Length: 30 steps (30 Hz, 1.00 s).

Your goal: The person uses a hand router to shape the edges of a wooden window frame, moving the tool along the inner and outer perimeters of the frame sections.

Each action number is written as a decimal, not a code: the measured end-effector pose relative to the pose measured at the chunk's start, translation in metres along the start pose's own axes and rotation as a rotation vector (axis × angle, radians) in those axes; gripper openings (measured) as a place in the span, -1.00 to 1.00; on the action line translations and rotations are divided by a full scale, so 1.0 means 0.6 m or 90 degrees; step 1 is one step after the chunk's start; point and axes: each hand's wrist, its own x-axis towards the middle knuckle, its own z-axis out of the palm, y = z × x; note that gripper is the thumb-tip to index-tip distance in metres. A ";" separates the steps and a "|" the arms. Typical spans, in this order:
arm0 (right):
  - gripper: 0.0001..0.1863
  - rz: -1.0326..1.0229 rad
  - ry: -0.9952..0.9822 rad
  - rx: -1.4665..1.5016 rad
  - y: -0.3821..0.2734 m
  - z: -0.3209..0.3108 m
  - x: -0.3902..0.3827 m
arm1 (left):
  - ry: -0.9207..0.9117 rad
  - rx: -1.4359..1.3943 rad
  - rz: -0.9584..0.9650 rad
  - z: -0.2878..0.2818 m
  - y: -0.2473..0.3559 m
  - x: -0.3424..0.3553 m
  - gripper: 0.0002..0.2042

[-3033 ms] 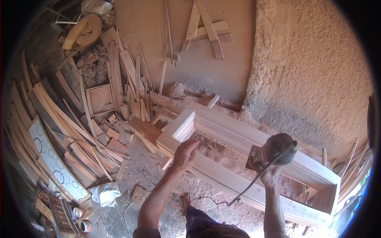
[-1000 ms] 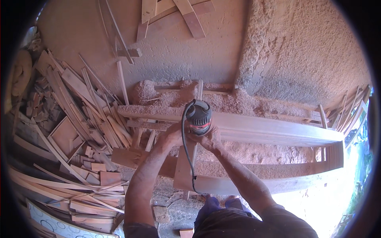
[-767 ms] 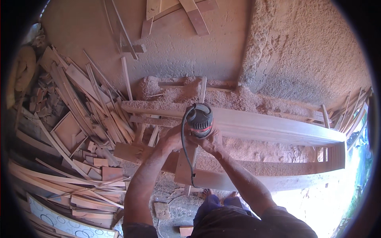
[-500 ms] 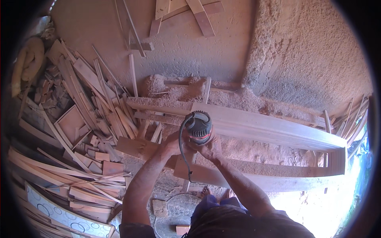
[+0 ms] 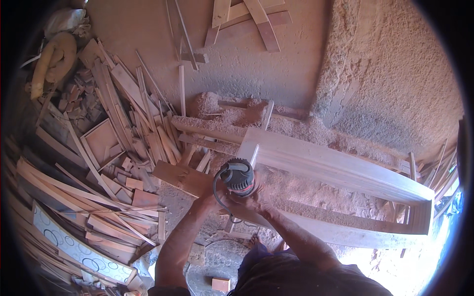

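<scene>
Both hands on the power tool [image 5: 238, 176], so press evenly and hold its base flat on the wooden frame [image 5: 306, 153]; a tilt would likely mark the wood. Guide the cord [image 5: 215, 184], looped just beside your left fingers, away from the cutting side. Tool sits between your hands, over the frame's left end; the rest of the frame stretches right of your fingers. Left hand [image 5: 217, 193] and right hand [image 5: 255, 199]: fingers curled around the tool's lower sides, fingertips hidden.
</scene>
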 end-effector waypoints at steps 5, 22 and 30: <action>-0.12 -0.029 -0.078 0.020 -0.035 -0.006 -0.013 | 0.059 -0.247 -0.150 0.072 -0.063 -0.065 -0.55; -0.27 -0.050 -0.101 0.075 -0.047 -0.016 -0.001 | 0.017 0.091 -0.116 0.040 -0.027 -0.052 -0.24; -0.19 -0.077 -0.042 0.230 -0.024 -0.013 0.032 | 0.003 0.142 0.005 -0.015 -0.002 0.022 -0.34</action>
